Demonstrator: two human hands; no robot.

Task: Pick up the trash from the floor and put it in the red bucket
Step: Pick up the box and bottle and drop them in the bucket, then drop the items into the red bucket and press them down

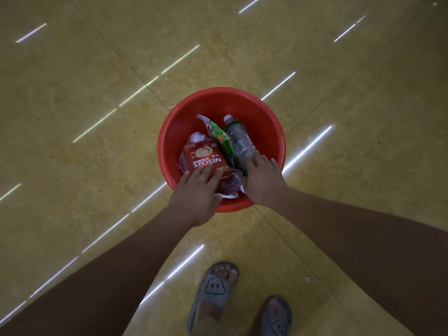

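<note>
The red bucket (184,122) stands on the yellow floor at the centre of the head view. Inside it lie a red Nescafe box (204,158), a green snack wrapper (219,135), a clear plastic bottle (238,139) and crumpled white paper (196,137). My left hand (196,192) rests flat on the near edge of the Nescafe box, fingers spread. My right hand (263,177) lies over the lower end of the bottle, fingers spread across it. A crumpled clear plastic bag (230,184) sits between my two hands.
My two feet in grey slippers (214,289) stand on the floor just in front of the bucket. Shiny tiled floor with light reflections surrounds the bucket on all sides. A tiny scrap (308,278) lies on the floor to the right.
</note>
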